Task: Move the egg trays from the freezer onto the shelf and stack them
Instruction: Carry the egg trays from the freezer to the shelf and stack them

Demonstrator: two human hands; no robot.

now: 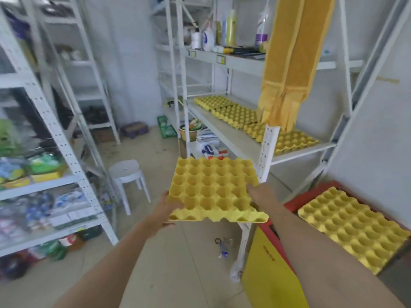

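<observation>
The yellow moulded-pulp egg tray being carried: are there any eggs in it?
No, every cup of the yellow moulded-pulp egg tray held between the left hand and right hand is empty.

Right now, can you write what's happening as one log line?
stage: carrying | left hand: holds tray | right hand: holds tray | shelf: trays in a row | freezer: one tray left

Egg trays: six yellow. One held tray between two hands, left hand and right hand; four in a row on the shelf; one on the red freezer. One white stool.
</observation>
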